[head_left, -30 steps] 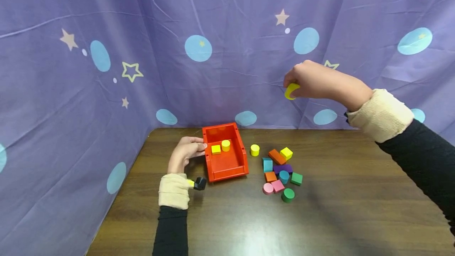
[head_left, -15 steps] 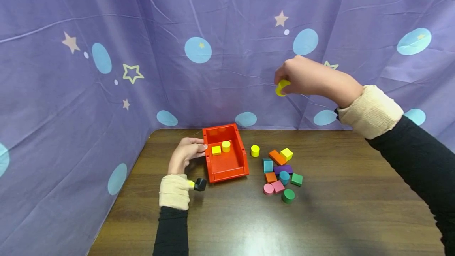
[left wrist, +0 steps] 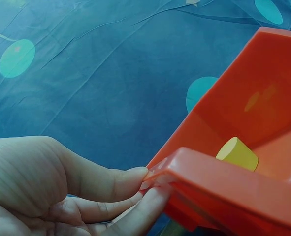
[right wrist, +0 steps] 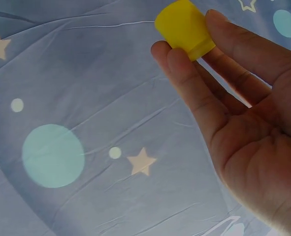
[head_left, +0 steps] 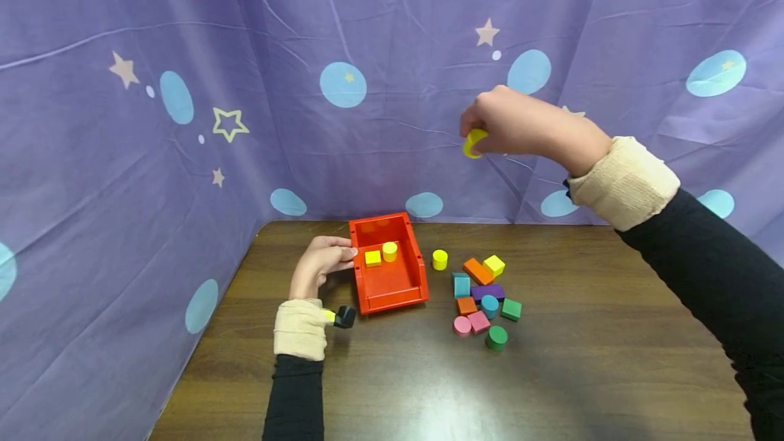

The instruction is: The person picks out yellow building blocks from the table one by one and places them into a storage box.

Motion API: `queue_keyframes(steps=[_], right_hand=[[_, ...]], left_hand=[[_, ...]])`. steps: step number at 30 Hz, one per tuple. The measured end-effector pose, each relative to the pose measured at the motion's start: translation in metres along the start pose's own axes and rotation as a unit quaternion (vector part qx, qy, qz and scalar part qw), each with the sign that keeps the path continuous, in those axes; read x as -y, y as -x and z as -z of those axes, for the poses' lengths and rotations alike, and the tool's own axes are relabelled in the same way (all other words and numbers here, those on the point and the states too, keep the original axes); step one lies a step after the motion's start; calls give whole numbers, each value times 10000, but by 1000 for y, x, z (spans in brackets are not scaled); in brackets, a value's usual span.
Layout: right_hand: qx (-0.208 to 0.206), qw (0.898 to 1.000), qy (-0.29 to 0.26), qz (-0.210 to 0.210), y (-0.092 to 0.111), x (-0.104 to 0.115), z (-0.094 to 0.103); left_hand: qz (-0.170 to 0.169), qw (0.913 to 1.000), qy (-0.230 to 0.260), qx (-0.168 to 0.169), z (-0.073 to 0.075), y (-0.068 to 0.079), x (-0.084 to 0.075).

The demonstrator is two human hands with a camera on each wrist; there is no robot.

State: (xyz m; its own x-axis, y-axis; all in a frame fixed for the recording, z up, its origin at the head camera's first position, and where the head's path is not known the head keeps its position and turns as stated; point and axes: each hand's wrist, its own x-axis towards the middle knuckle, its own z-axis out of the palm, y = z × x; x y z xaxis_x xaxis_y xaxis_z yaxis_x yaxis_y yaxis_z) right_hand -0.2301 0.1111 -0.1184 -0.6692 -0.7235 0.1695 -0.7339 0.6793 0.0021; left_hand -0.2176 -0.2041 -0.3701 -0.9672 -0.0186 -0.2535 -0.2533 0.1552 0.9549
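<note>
A yellow cylinder block is pinched between the thumb and fingertips of my right hand. That hand is raised well above the table, in front of the curtain. With thumb and fingers, my left hand pinches the left rim of a red bin; the left wrist view shows this grip close up. Inside the bin stand a yellow cylinder and a flat yellow block. Just right of the bin, another yellow cylinder stands on the table.
Several wooden blocks lie grouped right of the bin, among them a yellow cube, a purple block and a green cylinder. A purple curtain borders the brown table at the back and left.
My right hand has moved left and slightly up with the yellow cylinder block. The left hand, bin and the other blocks have stayed in place.
</note>
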Motion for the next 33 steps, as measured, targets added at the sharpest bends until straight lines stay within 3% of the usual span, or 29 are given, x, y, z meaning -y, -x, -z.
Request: queue_keyframes(steps=[18, 33], right_hand=[[129, 9999, -45, -21, -46, 37, 14], [503, 9978, -413, 122, -73, 67, -10]], left_hand=[[46, 10000, 47, -69, 2, -2, -2], [51, 9999, 141, -59, -5, -3, -1]])
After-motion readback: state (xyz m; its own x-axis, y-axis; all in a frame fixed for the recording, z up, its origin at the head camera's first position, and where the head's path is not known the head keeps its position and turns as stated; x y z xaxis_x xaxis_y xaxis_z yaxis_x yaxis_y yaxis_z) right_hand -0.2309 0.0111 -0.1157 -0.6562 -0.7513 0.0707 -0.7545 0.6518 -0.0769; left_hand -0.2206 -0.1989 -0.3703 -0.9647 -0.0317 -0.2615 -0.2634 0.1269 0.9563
